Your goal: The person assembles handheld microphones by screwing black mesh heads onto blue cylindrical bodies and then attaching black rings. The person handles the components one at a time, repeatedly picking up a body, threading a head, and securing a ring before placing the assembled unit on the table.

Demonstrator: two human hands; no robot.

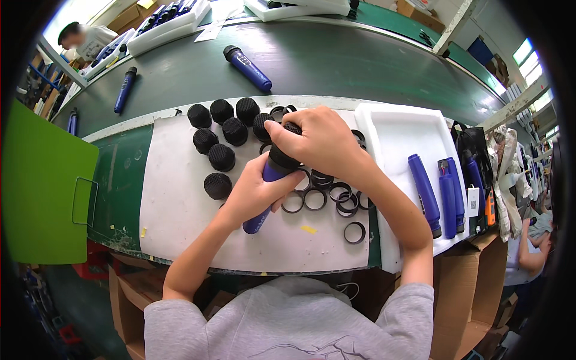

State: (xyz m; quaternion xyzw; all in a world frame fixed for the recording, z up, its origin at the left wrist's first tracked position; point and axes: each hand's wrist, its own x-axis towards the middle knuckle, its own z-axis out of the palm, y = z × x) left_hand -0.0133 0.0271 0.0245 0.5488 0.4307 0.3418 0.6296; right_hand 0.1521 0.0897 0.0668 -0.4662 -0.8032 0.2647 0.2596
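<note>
Far left, a bright green panel (51, 186) is standing beside the work surface; behind it, a co-worker (90, 42) is showing at the upper edge. Moving right, a blue microphone (125, 90) is lying on the dark bench (336, 57), its black head pointing away from the wearer. Next, a pale sheet (174, 228) is covering the middle of the near table, and a loose cluster of black mesh heads (234, 131) is sitting on its far left part. Beyond these, a second microphone (249, 69) is resting aslant on the bench. At centre, the left hand (247, 189) is gripping the held microphone (276, 172), fingers wrapping around its blue body. This microphone is tilting above the sheet, tail pointing down toward the wearer and leftward, dark top end up and rightward. The right hand (321, 141) is closing over that top end, thumb and fingers curling about it; its far fingertips are hidden. Just below and right of the hands, black rings (354, 233) are lying scattered, some overlapping. Further right, a white foam tray (405, 129) is holding blue handles (424, 195). Rightmost, an open cardboard box (465, 294) is standing lower down, and another co-worker (531, 252) is appearing near the rim.
</note>
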